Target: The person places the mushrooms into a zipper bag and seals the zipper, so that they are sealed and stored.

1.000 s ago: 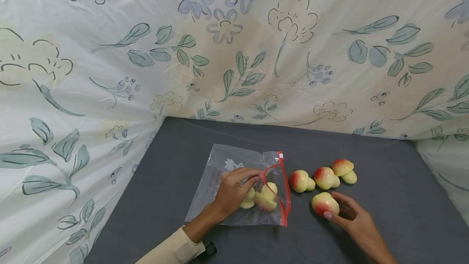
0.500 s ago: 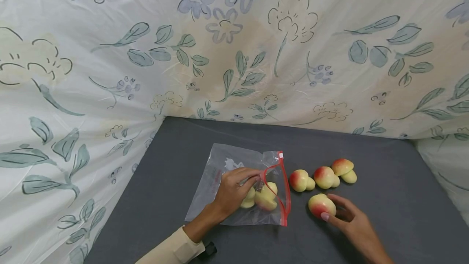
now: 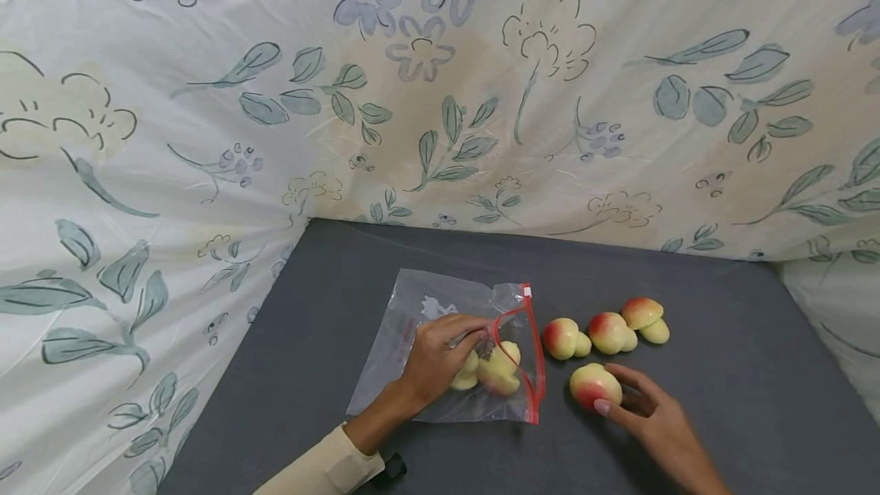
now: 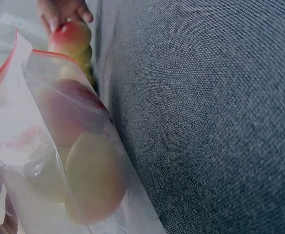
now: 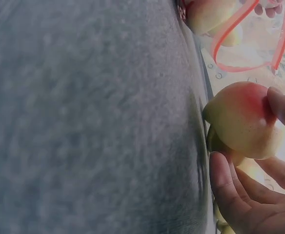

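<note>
A clear zip bag with a red zip edge lies on the dark table, its mouth toward the right. My left hand pinches the upper film near that mouth, which gapes. Inside, through the film, show yellow-and-red toy mushrooms; the hand partly covers them. My right hand grips another toy mushroom between thumb and fingers, just right of the bag mouth. In the right wrist view the held mushroom has its red patch under the thumb. Whether it touches the table is unclear.
Behind the right hand, three more toy mushrooms stand in a slanting row: a near-left one, a middle one and a far-right one. A dark grey cloth covers the table. Floral curtains hang at the back and sides.
My right hand has moved a little to the left with the toy mushroom, closer to the bag mouth. The left hand and the bag have stayed put.
</note>
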### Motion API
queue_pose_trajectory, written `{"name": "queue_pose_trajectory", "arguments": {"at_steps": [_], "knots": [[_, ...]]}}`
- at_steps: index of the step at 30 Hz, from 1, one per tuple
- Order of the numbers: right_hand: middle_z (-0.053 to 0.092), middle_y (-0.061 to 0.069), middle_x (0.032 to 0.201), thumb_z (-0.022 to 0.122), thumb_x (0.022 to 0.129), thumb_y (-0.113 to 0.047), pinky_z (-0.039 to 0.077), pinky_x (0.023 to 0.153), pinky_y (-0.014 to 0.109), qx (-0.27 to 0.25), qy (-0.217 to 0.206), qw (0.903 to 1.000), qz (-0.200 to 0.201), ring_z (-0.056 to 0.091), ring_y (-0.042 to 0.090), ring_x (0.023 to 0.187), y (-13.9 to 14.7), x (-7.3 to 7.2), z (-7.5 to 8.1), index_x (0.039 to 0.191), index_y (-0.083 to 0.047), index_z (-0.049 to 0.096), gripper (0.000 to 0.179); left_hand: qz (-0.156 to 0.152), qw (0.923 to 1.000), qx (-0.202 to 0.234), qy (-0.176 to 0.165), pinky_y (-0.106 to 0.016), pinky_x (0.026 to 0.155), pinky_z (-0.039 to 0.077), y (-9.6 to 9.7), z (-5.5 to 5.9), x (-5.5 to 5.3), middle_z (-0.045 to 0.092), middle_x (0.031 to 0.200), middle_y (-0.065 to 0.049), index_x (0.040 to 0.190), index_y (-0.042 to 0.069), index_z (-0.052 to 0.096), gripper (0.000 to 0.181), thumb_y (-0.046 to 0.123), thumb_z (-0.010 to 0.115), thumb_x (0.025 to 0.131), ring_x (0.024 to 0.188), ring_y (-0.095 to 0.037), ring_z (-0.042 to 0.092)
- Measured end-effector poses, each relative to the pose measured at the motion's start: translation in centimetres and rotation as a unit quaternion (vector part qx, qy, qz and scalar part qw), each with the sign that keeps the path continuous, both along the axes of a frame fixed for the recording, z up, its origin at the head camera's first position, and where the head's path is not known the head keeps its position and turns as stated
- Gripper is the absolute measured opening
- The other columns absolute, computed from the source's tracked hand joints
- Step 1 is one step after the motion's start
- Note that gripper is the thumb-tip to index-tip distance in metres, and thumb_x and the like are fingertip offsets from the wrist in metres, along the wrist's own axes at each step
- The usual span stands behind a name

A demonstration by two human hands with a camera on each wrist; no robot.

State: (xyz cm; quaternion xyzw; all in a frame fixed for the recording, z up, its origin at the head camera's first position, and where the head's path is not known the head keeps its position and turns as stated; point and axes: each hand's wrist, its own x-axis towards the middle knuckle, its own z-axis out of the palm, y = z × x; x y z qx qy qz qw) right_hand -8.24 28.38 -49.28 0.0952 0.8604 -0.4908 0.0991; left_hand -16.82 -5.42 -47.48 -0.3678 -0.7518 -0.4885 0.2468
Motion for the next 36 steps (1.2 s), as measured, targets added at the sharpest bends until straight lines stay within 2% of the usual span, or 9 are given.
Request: {"name": "queue_pose_trajectory", "arguments": {"at_steps": [6,15,25,36], "knots": [[0.05,0.012,0.158,0.082,0.094,-0.045,0.057,0.084,0.029,-0.012,-0.007,0.9999,-0.002,0.062,-0.006,0.11,-0.6,-0.2,0.5,0.157,-0.021,0.05,0.075,-0.002,1.0,0.001,0.0,-0.022,0.083,0.06,0.0,0.0,0.0,0.08,0.103,-0.005,0.114,0.008,0.08,0.02,0.001,0.076,0.096,0.095,-0.014,0.077],[0.057,0.009,0.15,0.084,0.093,-0.04,0.058,0.084,0.028,-0.017,0.029,0.9994,-0.003,0.066,-0.001,0.108,-1.5,-0.4,1.1,0.153,-0.021,0.054,0.07,-0.003,1.0,0.0,-0.003,-0.022,0.083,0.06,0.0,-0.1,0.0,0.08,0.103,-0.004,0.114,0.008,0.08,0.02,0.001,0.077,0.096,0.095,-0.014,0.076],[0.053,0.01,0.153,0.082,0.095,-0.039,0.058,0.086,0.028,-0.038,0.043,0.9983,0.007,0.064,0.0,0.111,-2.6,-0.5,1.9,0.153,-0.021,0.054,0.067,-0.004,0.9999,-0.001,-0.017,-0.022,0.083,0.06,0.0,-0.2,0.0,0.08,0.104,-0.003,0.115,0.009,0.08,0.018,0.004,0.075,0.098,0.096,-0.013,0.076],[0.05,0.009,0.155,0.082,0.096,-0.032,0.058,0.088,0.025,-0.053,0.065,0.9964,0.009,0.063,-0.003,0.111,-3.5,-0.8,2.2,0.154,-0.018,0.054,0.065,-0.008,0.9999,0.004,-0.012,-0.022,0.082,0.06,0.0,-0.1,-0.1,0.08,0.103,-0.004,0.115,0.009,0.08,0.018,0.003,0.075,0.098,0.094,-0.013,0.076]]}}
